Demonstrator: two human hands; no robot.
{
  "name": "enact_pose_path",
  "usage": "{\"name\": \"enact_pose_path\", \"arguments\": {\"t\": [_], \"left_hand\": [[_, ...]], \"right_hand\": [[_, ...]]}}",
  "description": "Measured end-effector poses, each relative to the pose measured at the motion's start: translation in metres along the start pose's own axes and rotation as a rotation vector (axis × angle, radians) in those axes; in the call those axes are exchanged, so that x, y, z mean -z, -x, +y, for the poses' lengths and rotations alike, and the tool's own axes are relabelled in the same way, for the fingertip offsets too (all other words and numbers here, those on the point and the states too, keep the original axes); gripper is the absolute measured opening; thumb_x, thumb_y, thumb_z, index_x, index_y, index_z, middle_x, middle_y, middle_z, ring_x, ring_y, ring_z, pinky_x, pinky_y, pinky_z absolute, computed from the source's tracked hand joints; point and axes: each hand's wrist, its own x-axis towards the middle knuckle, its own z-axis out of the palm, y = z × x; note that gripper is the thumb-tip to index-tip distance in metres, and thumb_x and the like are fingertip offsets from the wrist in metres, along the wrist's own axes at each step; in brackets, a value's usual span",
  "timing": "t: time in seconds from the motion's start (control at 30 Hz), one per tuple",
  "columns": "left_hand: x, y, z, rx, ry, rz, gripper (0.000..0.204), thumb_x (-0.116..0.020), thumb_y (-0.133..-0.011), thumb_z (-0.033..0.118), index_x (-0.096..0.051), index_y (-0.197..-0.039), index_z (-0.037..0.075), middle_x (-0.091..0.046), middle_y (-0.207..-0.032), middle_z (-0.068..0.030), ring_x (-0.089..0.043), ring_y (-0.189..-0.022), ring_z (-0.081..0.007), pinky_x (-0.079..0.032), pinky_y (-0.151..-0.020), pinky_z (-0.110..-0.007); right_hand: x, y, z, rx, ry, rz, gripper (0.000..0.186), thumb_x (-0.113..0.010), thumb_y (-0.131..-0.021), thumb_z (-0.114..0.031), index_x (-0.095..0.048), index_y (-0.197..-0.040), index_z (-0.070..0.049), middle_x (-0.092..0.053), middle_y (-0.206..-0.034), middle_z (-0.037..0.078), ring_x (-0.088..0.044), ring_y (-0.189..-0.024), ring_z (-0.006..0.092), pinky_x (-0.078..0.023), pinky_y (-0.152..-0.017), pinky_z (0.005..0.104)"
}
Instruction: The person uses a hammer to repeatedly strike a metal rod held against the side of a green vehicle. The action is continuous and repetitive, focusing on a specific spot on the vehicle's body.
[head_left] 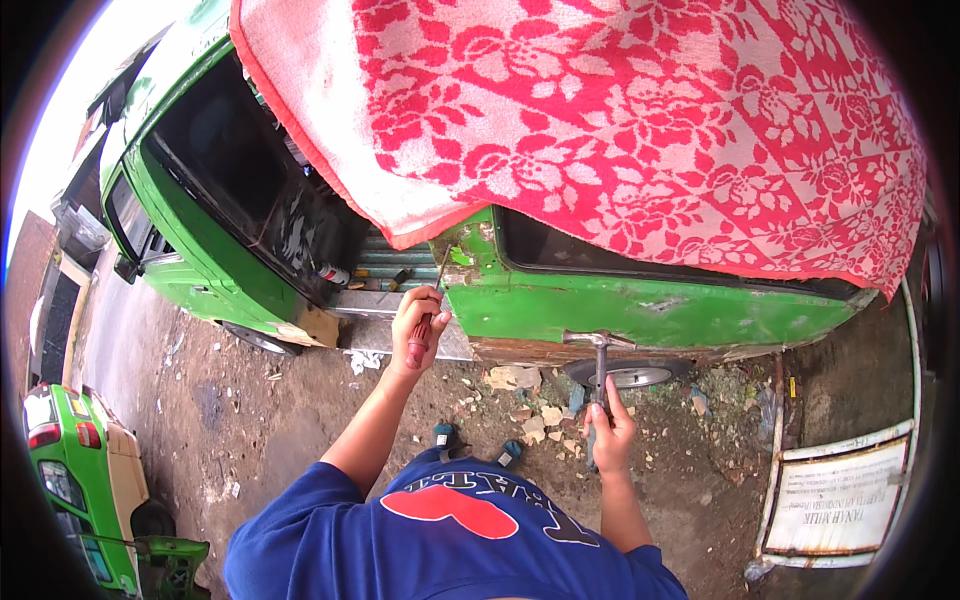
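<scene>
One green van [640, 312]: spans the middle and upper view, side-on to the person, its paint scuffed along the lower panel, a side doorway open to the left of the dark rear window.
Green and cream vehicle [118, 465]: partly in view at lower left, well apart from the van.
Floral blanket [620, 130]: red and pale pink, draped over the van's roof, its lower edge hanging across the top of the window.
White sign [840, 500]: in a rusty frame at lower right.
Blue shirt [450, 560]: on the person, with a red shape on the front.
Rear wheel [640, 376]: under the van's side panel, beyond the right hand.
Hammer [600, 368]: held upright in the view, head uppermost before the panel's lower edge; whether it touches, I cannot tell.
Screwdriver [417, 350]: red-handled, its thin shank pointing up beside the doorway's edge; tip contact is unclear.
Right hand [612, 440]: fingers wrapped on the hammer's handle, one stretched along it.
Left hand [420, 318]: fingers curled round the screwdriver's handle.
Broken chips [552, 415]: pale, scattered on the dirt near the wheel.
</scene>
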Motion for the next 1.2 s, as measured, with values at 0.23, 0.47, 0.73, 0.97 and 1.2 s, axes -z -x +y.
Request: {"name": "enact_pose_path", "arguments": {"t": [0.23, 0.47, 0.73, 0.97, 1.2], "left_hand": [[-0.001, -0.001, 0.002, 0.042, 0.052, -0.016, 0.018, -0.069, -0.082, -0.001, -0.053, -0.090, 0.002, -0.059, -0.102, -0.0140, -0.058, -0.092, -0.0274, -0.048, -0.083, -0.035], [0.007, -0.007, -0.001, 0.107, 0.178, -0.055, 0.020, -0.061, -0.083, -0.008, -0.050, -0.096, 0.003, -0.062, -0.109, -0.0142, -0.060, -0.096, -0.0250, -0.047, -0.088, -0.034], [0.017, -0.020, -0.022, -0.023, 0.266, -0.105, 0.022, -0.063, -0.072, -0.003, -0.047, -0.084, 0.005, -0.068, -0.099, -0.0108, -0.059, -0.094, -0.0324, -0.047, -0.086, -0.041], [0.029, -0.041, -0.033, -0.194, 0.490, -0.353, 0.026, -0.068, -0.067, 0.003, -0.047, -0.082, 0.008, -0.061, -0.082, -0.0066, -0.059, -0.078, -0.0269, -0.045, -0.070, -0.036], [0.008, -0.053, -0.035, -0.370, 0.511, -0.467, 0.028, -0.076, -0.066, 0.015, -0.052, -0.080, 0.010, -0.056, -0.076, -0.0039, -0.056, -0.073, -0.0272, -0.044, -0.065, -0.038]], "right_hand": [[-0.004, 0.003, -0.004, -0.039, -0.120, -0.093, 0.050, -0.052, -0.085, 0.005, -0.042, -0.134, 0.006, -0.057, -0.085, 0.007, -0.055, -0.066, 0.0098, -0.048, -0.056, 0.0238], [-0.039, -0.005, -0.027, -0.077, -0.195, -0.075, 0.053, -0.047, -0.089, 0.004, -0.033, -0.140, 0.001, -0.054, -0.095, 0.008, -0.062, -0.077, 0.0170, -0.059, -0.065, 0.0311], [-0.083, -0.008, -0.044, -0.021, -0.199, 0.047, 0.053, -0.047, -0.087, 0.004, -0.038, -0.139, 0.001, -0.055, -0.093, 0.008, -0.059, -0.065, 0.0130, -0.052, -0.053, 0.0257], [-0.107, -0.010, -0.051, -0.001, -0.221, 0.171, 0.057, -0.048, -0.085, 0.003, -0.037, -0.140, 0.002, -0.056, -0.092, 0.009, -0.058, -0.062, 0.0138, -0.051, -0.050, 0.0262], [-0.129, 0.000, -0.049, 0.034, -0.206, 0.274, 0.054, -0.049, -0.084, 0.002, -0.041, -0.137, 0.002, -0.055, -0.088, 0.010, -0.057, -0.058, 0.0154, -0.051, -0.046, 0.0275]]}}
